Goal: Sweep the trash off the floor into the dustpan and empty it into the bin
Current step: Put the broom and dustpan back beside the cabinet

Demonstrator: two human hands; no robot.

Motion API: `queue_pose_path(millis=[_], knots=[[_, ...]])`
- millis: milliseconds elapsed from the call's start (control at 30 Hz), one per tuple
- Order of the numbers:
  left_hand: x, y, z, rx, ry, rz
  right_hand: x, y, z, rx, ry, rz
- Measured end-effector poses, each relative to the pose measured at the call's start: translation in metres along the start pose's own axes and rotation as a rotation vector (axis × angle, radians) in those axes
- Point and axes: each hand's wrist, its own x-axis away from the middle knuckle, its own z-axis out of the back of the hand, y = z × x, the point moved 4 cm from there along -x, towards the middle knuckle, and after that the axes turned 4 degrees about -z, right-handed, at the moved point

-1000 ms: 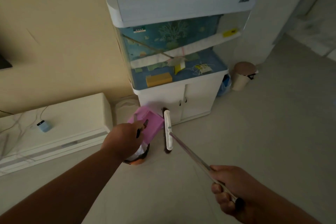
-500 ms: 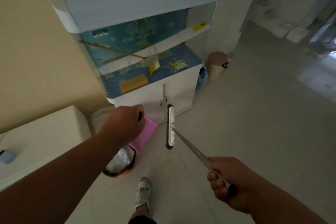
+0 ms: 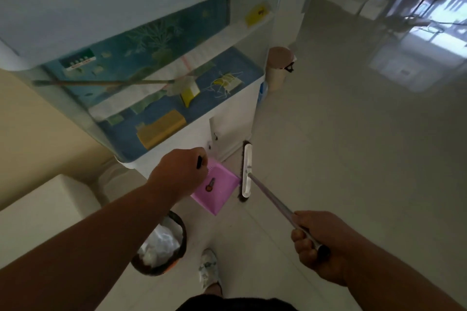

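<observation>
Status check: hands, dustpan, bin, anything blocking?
Left hand shut on pink dustpan handle. Right hand shut on broom pole, head beside dustpan. Lined bin below left arm. Fish-tank cabinet close ahead.

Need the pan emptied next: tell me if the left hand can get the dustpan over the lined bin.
Probably yes: the left hand grips the dustpan, and the lined bin sits open just below the forearm, unobstructed.
</observation>
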Motion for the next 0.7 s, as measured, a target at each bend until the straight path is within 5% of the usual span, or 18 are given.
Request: queue_pose_path(millis=[700], knots=[[-0.158,-0.127,-0.101,0.068,-0.311,0.058,-0.054,-0.048,-0.079,-0.484,-0.025,-0.11]])
